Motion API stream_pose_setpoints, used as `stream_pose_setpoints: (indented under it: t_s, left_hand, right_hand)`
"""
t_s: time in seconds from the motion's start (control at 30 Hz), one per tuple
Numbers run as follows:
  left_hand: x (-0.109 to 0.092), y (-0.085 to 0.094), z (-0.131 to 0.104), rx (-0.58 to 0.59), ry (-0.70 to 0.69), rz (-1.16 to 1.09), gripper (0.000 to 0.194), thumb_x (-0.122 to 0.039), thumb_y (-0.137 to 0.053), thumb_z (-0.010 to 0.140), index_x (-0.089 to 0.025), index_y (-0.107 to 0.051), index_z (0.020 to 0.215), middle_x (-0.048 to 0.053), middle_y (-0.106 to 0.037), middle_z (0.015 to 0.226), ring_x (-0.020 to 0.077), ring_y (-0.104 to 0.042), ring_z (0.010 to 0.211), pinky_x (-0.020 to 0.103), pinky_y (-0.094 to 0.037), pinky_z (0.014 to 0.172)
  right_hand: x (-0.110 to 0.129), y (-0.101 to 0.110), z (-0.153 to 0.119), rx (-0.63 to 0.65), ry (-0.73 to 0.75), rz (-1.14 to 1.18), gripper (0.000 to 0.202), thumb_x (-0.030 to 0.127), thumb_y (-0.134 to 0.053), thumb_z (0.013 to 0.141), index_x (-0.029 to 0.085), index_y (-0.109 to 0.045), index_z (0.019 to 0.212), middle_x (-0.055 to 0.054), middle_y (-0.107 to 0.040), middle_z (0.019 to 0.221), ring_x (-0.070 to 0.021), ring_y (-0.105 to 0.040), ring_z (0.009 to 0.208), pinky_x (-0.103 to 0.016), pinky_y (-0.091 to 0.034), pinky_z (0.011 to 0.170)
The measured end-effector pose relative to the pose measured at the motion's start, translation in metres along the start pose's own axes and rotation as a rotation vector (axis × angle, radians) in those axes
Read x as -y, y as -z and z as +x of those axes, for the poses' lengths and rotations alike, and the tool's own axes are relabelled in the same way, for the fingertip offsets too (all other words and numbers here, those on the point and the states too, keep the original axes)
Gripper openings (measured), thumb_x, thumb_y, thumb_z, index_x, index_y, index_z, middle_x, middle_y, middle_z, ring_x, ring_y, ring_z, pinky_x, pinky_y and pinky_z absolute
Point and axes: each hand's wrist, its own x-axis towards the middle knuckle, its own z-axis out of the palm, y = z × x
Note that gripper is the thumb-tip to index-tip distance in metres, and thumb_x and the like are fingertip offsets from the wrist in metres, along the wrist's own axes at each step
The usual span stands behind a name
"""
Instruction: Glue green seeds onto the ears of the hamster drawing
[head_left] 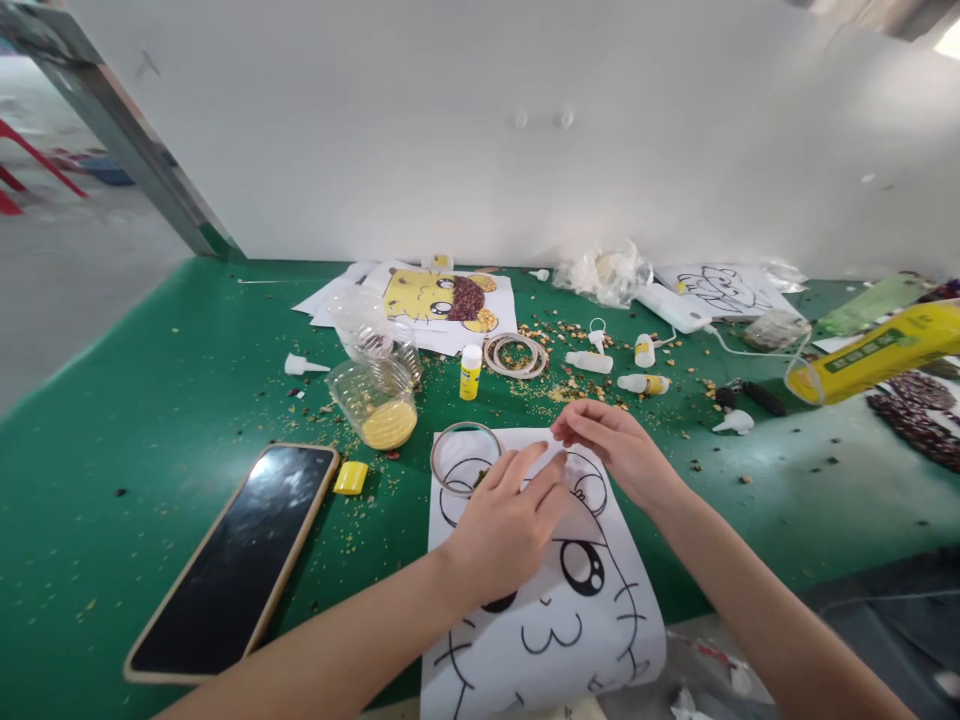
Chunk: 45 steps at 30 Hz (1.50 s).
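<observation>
A white sheet with a cartoon animal outline [551, 625] lies before me, its lower edge curling over the table's front. My left hand [510, 520] hovers over or rests on the drawing, palm down with the fingers apart; it covers part of the head and one eye. Beside its fingertips, a thin ring [435, 465] lies over the drawn left ear, with a few dark bits within. At the sheet's top right, my right hand [611, 445] has its thumb and fingers pinched together. Whatever they hold, if anything, is too small or hidden to make out.
A phone [240, 560] and a yellow cap [351, 478] lie to the left. Behind are a clear cup of yellow grains [388, 425], a glue stick [470, 372], stacked rings [516, 356], a seed-covered picture [442, 300] and small bottles [589, 361]. A yellow bottle [885, 350] is right.
</observation>
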Motion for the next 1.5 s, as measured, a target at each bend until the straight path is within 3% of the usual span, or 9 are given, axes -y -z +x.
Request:
stream_pose_setpoints:
  t_s: [0.13,0.27,0.37,0.43,0.5,0.67,0.77,1.23,1.5]
  left_hand:
    - [0.002,-0.003,0.0,0.07,0.036,-0.007,0.016,-0.01,-0.047,0.075,-0.014,-0.056,0.087,0.008,-0.06,0.105,0.0234,-0.05,0.092,0.036,-0.042,0.076]
    - [0.0,-0.007,0.0,0.143,0.06,0.033,0.015,-0.008,-0.045,0.073,-0.015,-0.055,0.082,0.006,-0.06,0.085,0.0195,-0.05,0.073,0.034,-0.042,0.065]
    - [-0.005,-0.007,-0.003,0.12,0.017,0.111,0.02,-0.01,-0.042,0.077,-0.012,-0.057,0.089,0.01,-0.062,0.092,0.0197,-0.053,0.077,0.034,-0.043,0.071]
    - [-0.011,-0.006,-0.005,0.093,0.007,0.174,0.027,-0.011,-0.039,0.08,-0.009,-0.058,0.099,0.013,-0.063,0.1,0.0211,-0.056,0.084,0.035,-0.043,0.076]
    - [-0.018,-0.006,-0.007,0.09,0.017,0.227,0.033,-0.012,-0.037,0.082,-0.007,-0.058,0.107,0.016,-0.063,0.107,0.0235,-0.057,0.093,0.035,-0.043,0.079]
    - [-0.032,-0.008,-0.011,0.105,0.07,0.321,0.038,-0.013,-0.037,0.082,-0.003,-0.056,0.114,0.02,-0.061,0.114,0.0295,-0.058,0.101,0.038,-0.044,0.082]
    - [-0.035,-0.009,-0.011,0.112,0.066,0.325,0.039,-0.014,-0.037,0.082,-0.003,-0.056,0.115,0.02,-0.06,0.115,0.0298,-0.058,0.103,0.038,-0.045,0.083]
    - [-0.035,-0.007,-0.008,0.102,0.074,0.275,0.036,-0.012,-0.037,0.084,-0.002,-0.058,0.111,0.02,-0.06,0.114,0.0295,-0.06,0.102,0.037,-0.048,0.08]
    - [-0.035,-0.008,-0.009,0.109,0.081,0.271,0.036,-0.012,-0.037,0.085,-0.001,-0.057,0.112,0.022,-0.06,0.114,0.0296,-0.06,0.102,0.038,-0.047,0.08]
  right_hand:
    - [0.0,0.009,0.03,0.06,0.047,-0.244,0.019,0.034,-0.068,0.07,0.017,-0.063,0.073,-0.001,-0.063,0.072,-0.0116,-0.055,0.065,-0.025,-0.042,0.063]
    - [0.0,0.021,0.05,0.06,0.171,-0.573,0.017,0.032,-0.07,0.067,0.017,-0.063,0.069,-0.001,-0.062,0.065,-0.0137,-0.054,0.06,-0.028,-0.042,0.058]
    - [-0.002,0.028,0.053,-0.009,0.375,-0.79,0.011,0.025,-0.058,0.079,0.019,-0.066,0.083,-0.005,-0.067,0.085,-0.0194,-0.058,0.08,-0.033,-0.044,0.072]
    - [-0.004,0.03,0.048,-0.021,0.51,-0.908,0.023,0.018,-0.046,0.085,0.022,-0.065,0.098,-0.007,-0.063,0.105,-0.0214,-0.054,0.101,-0.037,-0.04,0.086]
    - [-0.004,0.031,0.04,0.014,0.556,-0.98,0.025,0.017,-0.043,0.086,0.023,-0.063,0.101,-0.007,-0.061,0.106,-0.0212,-0.052,0.104,-0.037,-0.038,0.089]
    - [-0.003,0.027,0.018,0.405,0.33,-0.94,0.008,0.023,-0.052,0.083,0.021,-0.059,0.085,0.0,-0.06,0.072,-0.0121,-0.052,0.064,-0.024,-0.04,0.059]
    - [-0.004,0.024,0.011,0.527,0.275,-0.939,0.006,0.019,-0.052,0.081,0.02,-0.057,0.081,0.001,-0.057,0.067,-0.0099,-0.049,0.058,-0.021,-0.036,0.055]
    - [-0.01,0.022,0.01,0.508,0.279,-0.94,0.007,0.013,-0.055,0.073,0.019,-0.054,0.07,0.002,-0.056,0.065,-0.0091,-0.049,0.06,-0.02,-0.036,0.056]
    - [-0.011,0.024,0.011,0.461,0.202,-0.892,0.007,0.015,-0.054,0.073,0.02,-0.053,0.069,0.003,-0.055,0.061,-0.0085,-0.047,0.054,-0.02,-0.035,0.052]
